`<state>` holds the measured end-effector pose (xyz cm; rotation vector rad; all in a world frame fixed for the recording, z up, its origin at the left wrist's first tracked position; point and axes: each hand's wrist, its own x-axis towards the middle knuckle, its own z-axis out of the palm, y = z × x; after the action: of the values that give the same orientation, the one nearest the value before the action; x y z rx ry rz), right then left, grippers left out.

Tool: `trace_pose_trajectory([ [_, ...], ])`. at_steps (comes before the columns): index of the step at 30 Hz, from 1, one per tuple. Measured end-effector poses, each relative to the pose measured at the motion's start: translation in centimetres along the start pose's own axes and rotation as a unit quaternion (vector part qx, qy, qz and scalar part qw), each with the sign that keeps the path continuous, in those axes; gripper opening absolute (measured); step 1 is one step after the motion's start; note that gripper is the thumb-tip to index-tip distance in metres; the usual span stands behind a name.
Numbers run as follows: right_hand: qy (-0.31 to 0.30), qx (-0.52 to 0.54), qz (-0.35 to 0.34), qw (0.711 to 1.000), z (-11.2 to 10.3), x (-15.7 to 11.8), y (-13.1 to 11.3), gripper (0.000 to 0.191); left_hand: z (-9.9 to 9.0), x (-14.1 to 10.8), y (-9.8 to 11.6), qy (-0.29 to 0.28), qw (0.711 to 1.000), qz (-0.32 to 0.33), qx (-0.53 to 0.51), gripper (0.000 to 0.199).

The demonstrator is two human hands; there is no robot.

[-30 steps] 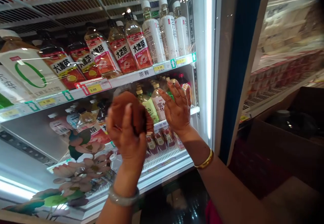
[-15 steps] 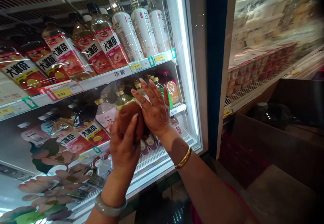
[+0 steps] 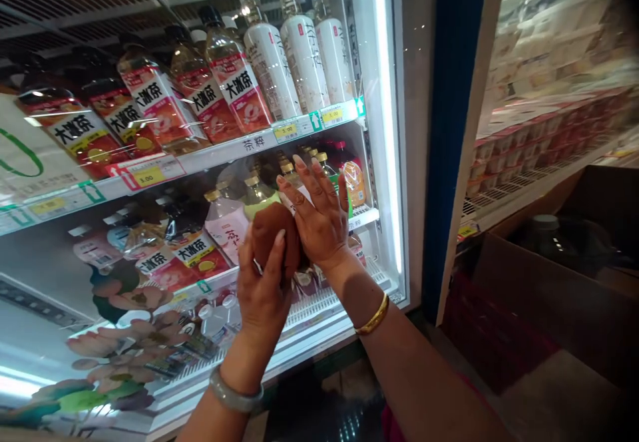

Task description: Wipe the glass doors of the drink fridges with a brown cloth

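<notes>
Brown lump [image 3: 270,223] in left hand [image 3: 263,294], fingers curled round it. Right hand [image 3: 322,223] just beside, fingers straight, slightly spread; can't tell if touching. Bottles [image 3: 243,92] behind.

Two bracelets [image 3: 235,394], one brown lump [image 3: 273,234]

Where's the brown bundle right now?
Head view, just left of centre: the brown bundle is in the left hand, close beside the right hand, in front of the bottled-drink shelves.
</notes>
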<state>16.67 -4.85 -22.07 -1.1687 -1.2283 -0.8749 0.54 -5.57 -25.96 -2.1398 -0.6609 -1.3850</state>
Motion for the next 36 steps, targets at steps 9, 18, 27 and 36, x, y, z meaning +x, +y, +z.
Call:
trace_pose_trajectory([
  [9,0.006,0.035,0.000,0.999,0.4,-0.4,0.2,0.050,-0.9,0.6,0.9,-0.015,0.998,-0.031,-0.057,0.090],
  [18,0.001,0.016,-0.030,0.999,-0.7,0.2,0.8,0.048,-3.1,3.0,-0.3,0.058,0.992,-0.101,-0.044,0.094],
  [27,0.040,-0.038,-0.030,0.998,-1.4,0.8,3.8,0.039,1.7,0.1,2.2,0.005,0.997,0.034,-0.072,0.075],
  [36,0.065,-0.040,-0.028,0.997,-1.0,0.2,5.3,0.045,0.9,2.0,3.0,0.002,0.994,-0.044,-0.099,0.092],
])
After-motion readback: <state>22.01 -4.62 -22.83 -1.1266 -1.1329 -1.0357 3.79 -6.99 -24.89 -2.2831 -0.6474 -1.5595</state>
